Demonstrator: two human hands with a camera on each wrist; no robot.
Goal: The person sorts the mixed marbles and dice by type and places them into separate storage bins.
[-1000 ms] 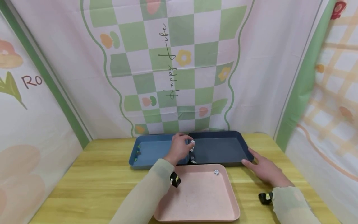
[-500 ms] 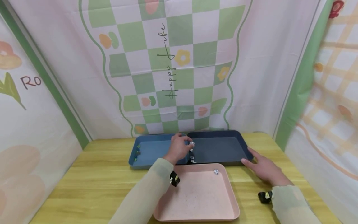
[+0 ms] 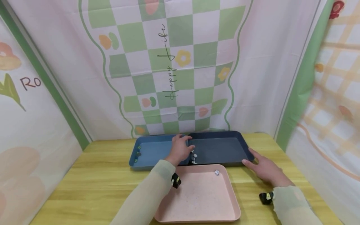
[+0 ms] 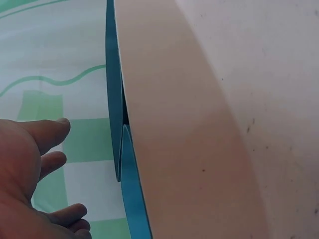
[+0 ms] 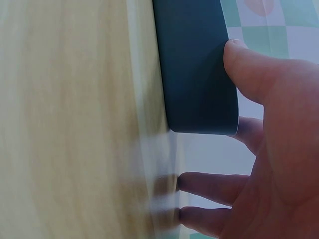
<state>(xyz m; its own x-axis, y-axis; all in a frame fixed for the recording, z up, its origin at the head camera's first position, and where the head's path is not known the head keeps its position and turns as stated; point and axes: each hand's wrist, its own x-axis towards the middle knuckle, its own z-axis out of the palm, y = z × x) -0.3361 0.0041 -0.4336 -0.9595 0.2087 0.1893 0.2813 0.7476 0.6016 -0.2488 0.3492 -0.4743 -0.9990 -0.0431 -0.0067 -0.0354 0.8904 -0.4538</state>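
Observation:
My left hand hovers over the wall where the blue tray and the dark navy tray meet. Its thumb and fingers are apart, with nothing between them; the left wrist view shows the same spread. Just below the thumb, several small white dice with dark marks lie along the navy tray's left side. My right hand holds that tray's near right corner, thumb at the front wall and forefinger at the side. Another white die lies in the pink tray, near its far right corner.
Several small green pieces lie along the blue tray's left side. All three trays stand on a wood-grain table, the pink one nearest me. A patterned curtain hangs directly behind the far trays, with more cloth at both sides.
A second ago my left hand pinched a white die above the navy tray. It has let go, and the die has dropped among the others. My right hand has stayed on the corner.

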